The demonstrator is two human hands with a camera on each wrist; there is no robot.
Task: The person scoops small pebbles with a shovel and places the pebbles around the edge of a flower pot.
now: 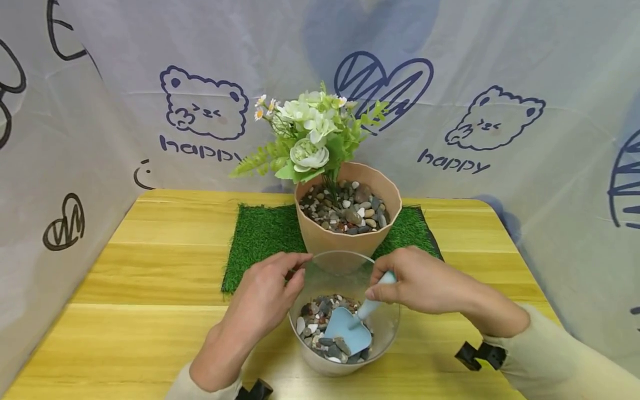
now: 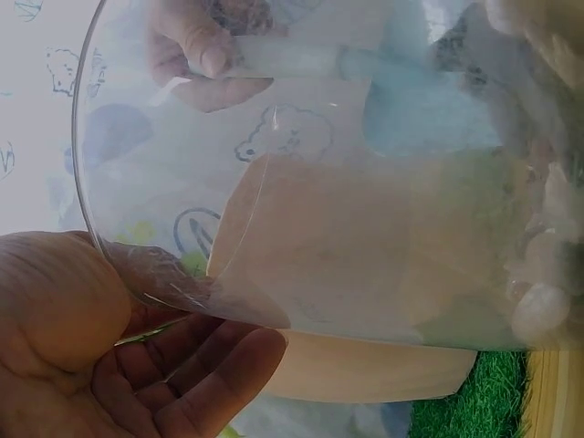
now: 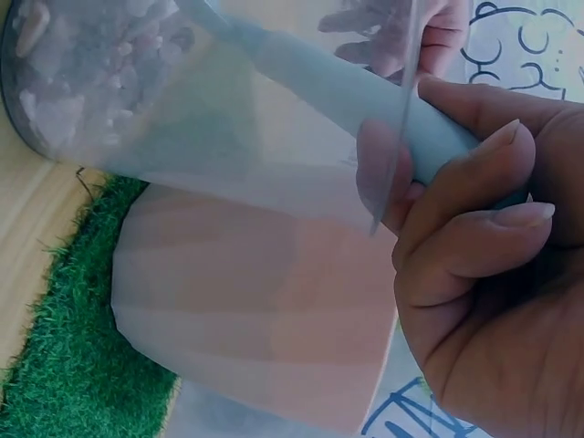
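A clear plastic container [image 1: 395,328] holds mixed pebbles [image 1: 311,322]. My right hand [image 1: 417,280] grips the handle of a light blue shovel [image 1: 345,328], with fingers curled round it in the right wrist view. The shovel's blade lies tilted on the pebbles inside the container, several grey stones at its lower edge. My left hand [image 1: 267,291] holds the container's rim at its left side. In the left wrist view its fingers [image 2: 228,383] bend outside the wall, and part of the hand shows blurred through the plastic.
Behind the container, a peach flowerpot [image 1: 335,241] filled with pebbles bears white and green artificial flowers [image 1: 310,133]. It stands on a green grass mat [image 1: 265,239]. A wooden table [image 1: 150,333] lies beneath, with printed cloth [image 1: 280,50] hanging round its back and sides.
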